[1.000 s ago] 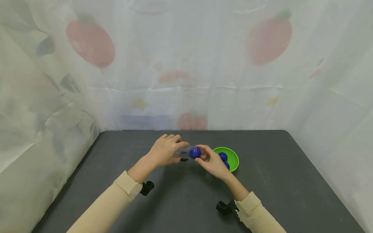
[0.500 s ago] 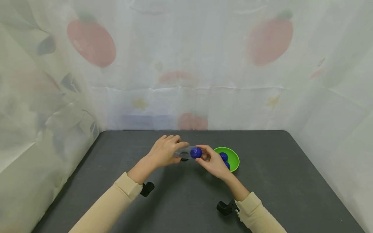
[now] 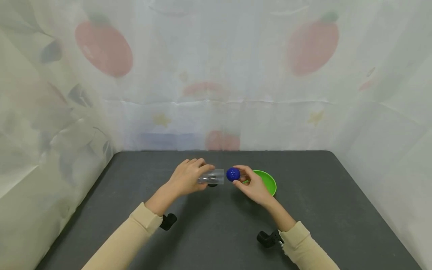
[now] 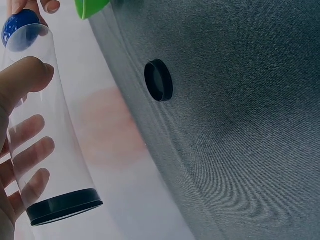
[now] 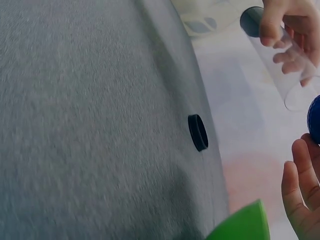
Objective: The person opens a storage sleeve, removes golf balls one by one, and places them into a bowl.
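The left hand (image 3: 187, 177) is gripping a clear plastic tube (image 3: 212, 176), with fingers and thumb curled round its wall. The tube is lying roughly level above the worktop (image 3: 216, 225), its open mouth pointing toward the right hand (image 3: 252, 183); a black cap (image 4: 64, 206) is closing the end nearest the left palm. The right hand is pinching a blue ball (image 3: 233, 174) between its fingertips. The ball is sitting just beside the tube's open mouth, outside it, with a narrow gap showing in the head view. The two hands are staying apart, not touching. A green bowl (image 3: 269, 181) is standing on the worktop just behind the right hand. A loose black cap (image 4: 159, 80) is lying on the worktop beneath the tube. A printed curtain (image 3: 216, 75) is hanging behind the worktop.
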